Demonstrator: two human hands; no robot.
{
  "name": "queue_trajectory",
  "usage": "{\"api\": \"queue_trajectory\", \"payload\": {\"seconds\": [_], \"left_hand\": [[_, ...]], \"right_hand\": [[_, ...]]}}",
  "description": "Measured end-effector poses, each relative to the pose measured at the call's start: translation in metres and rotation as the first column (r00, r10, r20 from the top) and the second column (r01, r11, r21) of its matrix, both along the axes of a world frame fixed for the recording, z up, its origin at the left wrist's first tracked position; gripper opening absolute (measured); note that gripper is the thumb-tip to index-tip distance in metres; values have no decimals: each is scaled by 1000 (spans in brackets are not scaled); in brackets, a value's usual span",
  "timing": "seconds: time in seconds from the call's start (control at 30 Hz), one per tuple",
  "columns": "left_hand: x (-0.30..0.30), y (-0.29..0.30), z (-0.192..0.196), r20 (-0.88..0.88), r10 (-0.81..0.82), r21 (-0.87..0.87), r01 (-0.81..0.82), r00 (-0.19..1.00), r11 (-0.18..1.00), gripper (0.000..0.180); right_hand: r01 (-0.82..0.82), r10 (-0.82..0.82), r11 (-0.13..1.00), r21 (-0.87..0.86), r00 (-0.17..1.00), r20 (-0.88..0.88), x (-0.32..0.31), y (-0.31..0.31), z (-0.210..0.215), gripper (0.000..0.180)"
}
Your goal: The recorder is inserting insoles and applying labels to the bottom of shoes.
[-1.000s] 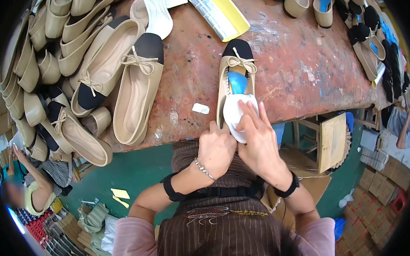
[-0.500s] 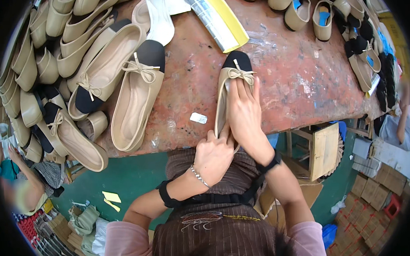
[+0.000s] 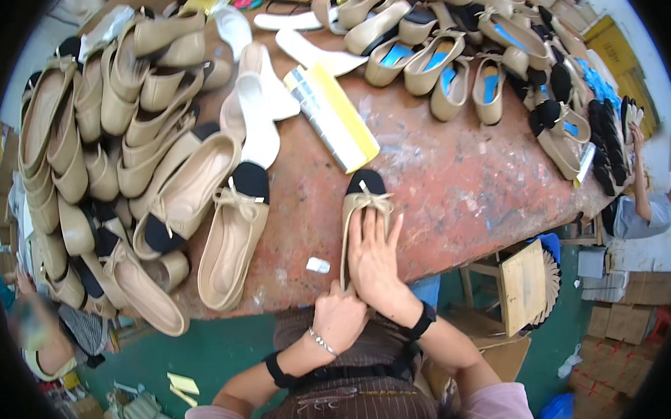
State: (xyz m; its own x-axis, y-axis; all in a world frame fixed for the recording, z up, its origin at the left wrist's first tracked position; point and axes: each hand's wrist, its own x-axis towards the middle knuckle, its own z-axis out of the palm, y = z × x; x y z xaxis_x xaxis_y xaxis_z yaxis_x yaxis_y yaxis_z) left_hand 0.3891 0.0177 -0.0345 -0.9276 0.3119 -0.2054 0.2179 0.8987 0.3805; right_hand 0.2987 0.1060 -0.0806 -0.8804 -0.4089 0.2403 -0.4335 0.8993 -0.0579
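A beige ballet flat point(image 3: 366, 186) with a black toe cap and a thin bow lies on the worktable, toe pointing away from me. My right hand point(image 3: 375, 262) rests flat over its opening, fingers stretched toward the bow and thumb apart. At the heel end, my left hand point(image 3: 339, 319) is closed, its knuckles up and its fingers gripping the shoe's back edge. Both hands cover most of the heel and insole. Left of them sits a small white label point(image 3: 318, 265). Further left lies another matching flat point(image 3: 232, 248) with its pale insole showing.
A heap of beige flats point(image 3: 100, 137) covers the table's left side. White insoles point(image 3: 257, 123) and a yellow-edged box point(image 3: 335, 123) lie behind the shoe. More flats with blue inserts point(image 3: 438, 63) stand at the back right. A wooden stool point(image 3: 522, 287) is below the table's right edge.
The view has tilted upward, so the table, shoe and hands sit lower in it and more of the far side shows. Both hands stay on the same flat.
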Motion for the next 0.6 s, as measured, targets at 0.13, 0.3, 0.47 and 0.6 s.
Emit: {"api": "queue_trajectory", "payload": {"seconds": [0.13, 0.3, 0.47, 0.6], "left_hand": [[-4, 3, 10, -80, 35, 1, -35, 996, 999, 39], [-11, 5, 13, -214, 40, 88, -21, 976, 996, 33], [-17, -62, 56, -293, 108, 337, -3, 950, 941, 19], [-15, -113, 109, -480, 211, 169, -146, 851, 975, 19]], "right_hand": [[-135, 53, 969, 206, 931, 361, -47, -14, 21, 28], [-189, 194, 981, -44, 947, 255, -32, 19, 20, 40], [-217, 535, 670, -710, 804, 258, -17, 86, 79, 41], [29, 129, 620, -784, 982, 138, -24, 157, 95, 37]]}}
